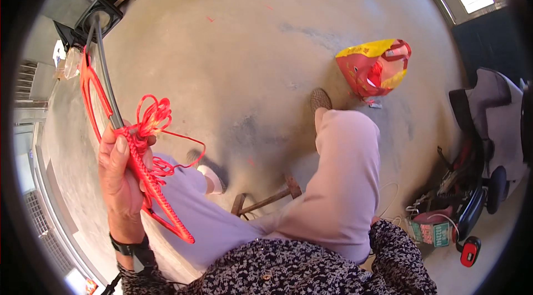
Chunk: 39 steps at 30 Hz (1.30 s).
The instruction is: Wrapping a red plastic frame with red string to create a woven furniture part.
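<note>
My left hand [119,170] is raised on the left side, fingers closed round a bundle of red cord [154,184] with a tightly braided strip hanging down from it. Loose loops of red cord [157,111] stand out above the fingers, and one strand curves off to the right. A slim dark rod [104,64] runs up and away from the same grip, with red strands [90,87] alongside it. Of my right hand [374,220] only a sliver of skin shows beside my right thigh; its fingers are hidden.
A red and yellow bag [372,70] stands open on the concrete floor [266,67], ahead of my right foot. A low wooden stool or frame [266,202] shows between my legs. On the right is a scooter [472,200]. A black speaker-like box [100,17] sits far left.
</note>
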Available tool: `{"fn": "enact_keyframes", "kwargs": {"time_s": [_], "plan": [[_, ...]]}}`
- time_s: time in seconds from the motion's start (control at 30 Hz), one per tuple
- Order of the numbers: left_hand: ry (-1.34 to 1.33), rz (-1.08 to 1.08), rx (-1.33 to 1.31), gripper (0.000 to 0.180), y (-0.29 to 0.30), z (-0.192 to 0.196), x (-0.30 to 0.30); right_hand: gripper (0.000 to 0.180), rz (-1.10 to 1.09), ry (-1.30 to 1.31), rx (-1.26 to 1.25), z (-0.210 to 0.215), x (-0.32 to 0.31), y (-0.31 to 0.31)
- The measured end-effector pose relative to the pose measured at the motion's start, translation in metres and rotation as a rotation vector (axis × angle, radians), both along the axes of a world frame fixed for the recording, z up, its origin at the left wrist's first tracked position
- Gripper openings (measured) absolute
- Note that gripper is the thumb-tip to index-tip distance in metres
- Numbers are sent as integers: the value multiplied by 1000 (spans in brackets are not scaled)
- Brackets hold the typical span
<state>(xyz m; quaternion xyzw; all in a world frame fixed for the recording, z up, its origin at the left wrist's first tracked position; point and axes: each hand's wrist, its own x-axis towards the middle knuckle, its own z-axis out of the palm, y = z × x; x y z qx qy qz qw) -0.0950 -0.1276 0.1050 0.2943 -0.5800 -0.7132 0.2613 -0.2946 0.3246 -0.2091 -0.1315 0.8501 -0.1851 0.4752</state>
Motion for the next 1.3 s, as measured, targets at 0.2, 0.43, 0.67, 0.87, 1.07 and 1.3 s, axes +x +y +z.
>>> {"fn": "enact_keyframes", "kwargs": {"time_s": [0.2, 0.43, 0.67, 0.87, 1.07, 1.3], "plan": [[-56, -144, 11, 32, -47, 16, -54, 28, -131, 72, -10, 3, -78, -43], [-97, -238, 55, 39, -59, 51, -29, 28, 14, -43, -31, 32, -45, -61], [-31, 63, 47, 26, -8, 30, 53, 28, -4, 76, -215, 22, -100, -141], [-122, 186, 121, 25, 20, 10, 54, 28, -85, 136, -270, 22, -155, -161], [-117, 83, 192, 31, 9, -11, -4, 28, -59, 102, -204, -3, -167, -166], [-204, -8, 325, 31, -1, -29, -35, 27, -126, -36, -199, 12, -112, -117]]}}
